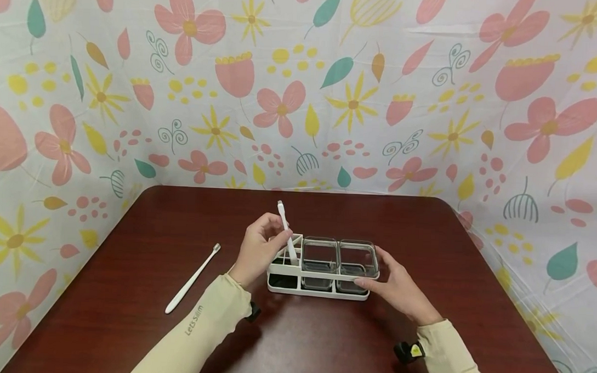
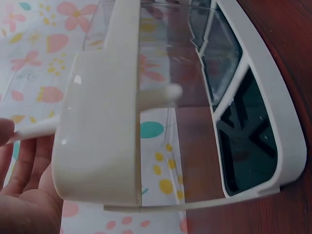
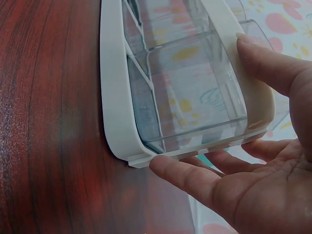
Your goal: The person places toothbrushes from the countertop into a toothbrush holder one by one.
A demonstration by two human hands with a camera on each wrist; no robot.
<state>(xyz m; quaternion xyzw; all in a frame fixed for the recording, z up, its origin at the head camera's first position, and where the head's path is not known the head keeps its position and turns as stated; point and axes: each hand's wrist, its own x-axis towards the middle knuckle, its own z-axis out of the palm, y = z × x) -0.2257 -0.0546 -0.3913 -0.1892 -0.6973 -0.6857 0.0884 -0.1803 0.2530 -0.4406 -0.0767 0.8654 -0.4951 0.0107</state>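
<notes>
Left wrist: left grip [image 2: 28, 192] cropped, toothbrush [image 2: 39, 128] middle hidden by holder [image 2: 97, 151].

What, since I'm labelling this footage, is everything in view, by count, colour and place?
Held toothbrush: one, white, slanting down into the holder's left section
Loose toothbrush: one, white, on the table, left of the holder
Holder: one, off-white, between the hands
Cups: two, clear, side by side in the holder
Table: one, reddish brown, beneath everything
Floral backdrop: white with pink, yellow and green, behind the table
Wrist devices: two, black, one per wrist
Sleeves: two, cream, on the forearms
Left hand: one, bare, pinching the held toothbrush
Right hand: one, bare, gripping the holder's right end
</notes>
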